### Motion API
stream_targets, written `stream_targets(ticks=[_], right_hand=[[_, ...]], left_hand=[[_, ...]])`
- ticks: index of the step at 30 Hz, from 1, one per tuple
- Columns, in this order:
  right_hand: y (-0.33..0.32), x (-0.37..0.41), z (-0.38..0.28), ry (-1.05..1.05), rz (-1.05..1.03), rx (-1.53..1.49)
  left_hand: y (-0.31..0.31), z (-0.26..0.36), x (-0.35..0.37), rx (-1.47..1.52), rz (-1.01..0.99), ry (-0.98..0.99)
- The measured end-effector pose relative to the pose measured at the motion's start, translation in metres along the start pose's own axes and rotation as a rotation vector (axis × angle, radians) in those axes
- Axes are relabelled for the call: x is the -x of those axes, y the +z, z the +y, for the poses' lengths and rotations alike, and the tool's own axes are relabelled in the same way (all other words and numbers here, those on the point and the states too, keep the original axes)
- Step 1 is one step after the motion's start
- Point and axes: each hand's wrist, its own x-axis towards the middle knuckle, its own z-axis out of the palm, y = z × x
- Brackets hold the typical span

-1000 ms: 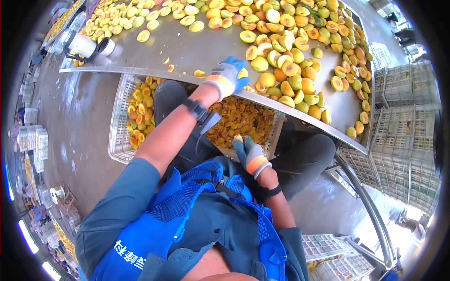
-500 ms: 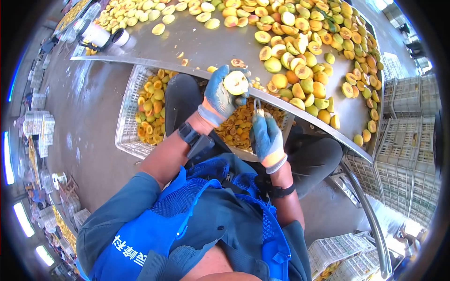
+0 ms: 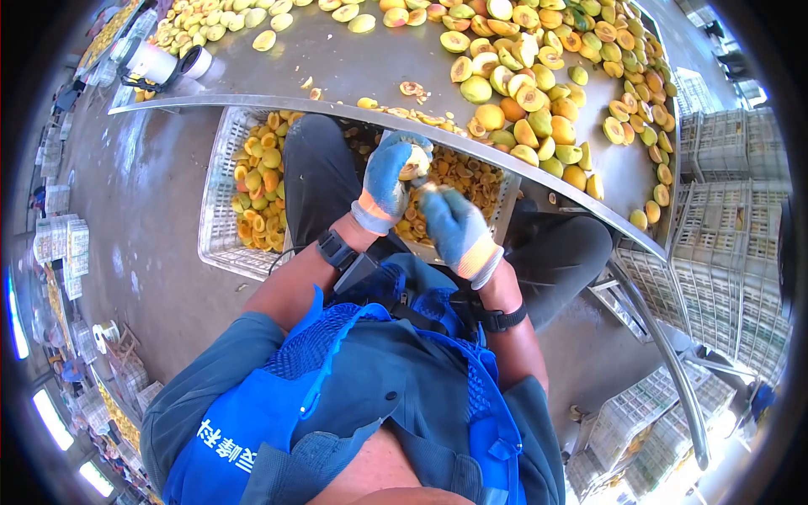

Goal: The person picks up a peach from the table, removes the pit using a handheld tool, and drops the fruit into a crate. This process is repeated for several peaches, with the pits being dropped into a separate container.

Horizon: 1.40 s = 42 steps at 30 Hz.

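Over the crate [image 3: 507, 200] between the knees, 2 gloved hands meet near the table's edge, so loose bits can fall onto the cut pieces below. The left hand [image 3: 387, 181] curls around a pale cut fruit [image 3: 414, 163], likely to steady it; the right hand [image 3: 459, 231] is narrowed, its fingertips close to the fruit, but whether it grips anything is hard to tell. A 2nd crate [image 3: 212, 198], holding yellow and orange fruit, stands beside the person's left knee, presumably within easy reach.

On the metal table [image 3: 362, 71], halved fruit [image 3: 530, 98] lies heaped at the far side and right, with scraps near the edge and a white container [image 3: 150, 63] at left. Stacked crates [image 3: 728, 244] stand at right on the grey floor [image 3: 151, 219].
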Motion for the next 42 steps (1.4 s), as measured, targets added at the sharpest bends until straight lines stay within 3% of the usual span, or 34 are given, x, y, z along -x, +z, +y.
stream_targets(ticks=[2,3,5,6,9,11,13,15,18,21,27,33,36,42], right_hand=[[0.003,0.006,-0.005,-0.108,-0.037,0.166],[0.004,0.009,-0.006,-0.165,-0.053,0.252],[0.006,0.005,0.006,-0.13,0.051,0.044],[0.004,0.003,0.007,-0.114,0.078,0.01],[0.002,0.001,0.007,-0.191,0.114,0.127],[0.002,0.0,0.008,-0.256,0.103,0.266],[0.006,0.0,0.002,-0.209,0.144,0.269],[0.009,-0.003,0.007,-0.216,0.175,0.299],[0.012,-0.007,0.013,-0.169,0.182,0.304],[0.015,-0.008,0.018,-0.159,0.157,0.32],[0.016,-0.007,0.011,-0.143,0.095,0.242],[0.017,-0.009,0.016,-0.187,0.086,0.273],[0.018,-0.008,0.012,-0.11,0.072,0.228],[0.016,-0.009,0.019,-0.068,0.038,0.244]], left_hand=[[-0.005,-0.002,0.0,0.049,0.005,-0.044],[-0.004,-0.004,-0.002,-0.022,0.013,0.024],[0.0,-0.011,-0.006,-0.166,0.036,0.164],[0.009,-0.003,0.001,-0.392,-0.008,0.428],[0.004,-0.003,0.004,-0.506,-0.083,0.471],[0.001,-0.009,0.004,-0.422,-0.034,0.3],[0.001,-0.01,0.006,-0.42,-0.005,0.296],[0.007,-0.014,0.011,-0.499,-0.003,0.453],[0.019,-0.011,0.014,0.271,0.13,-0.034],[0.034,0.004,0.018,0.364,0.221,-0.119],[0.03,-0.012,0.015,0.298,0.219,-0.011],[0.035,-0.012,0.018,0.317,0.28,-0.011],[0.034,-0.011,0.017,0.319,0.297,-0.052],[0.035,-0.004,0.019,0.328,0.202,-0.094]])
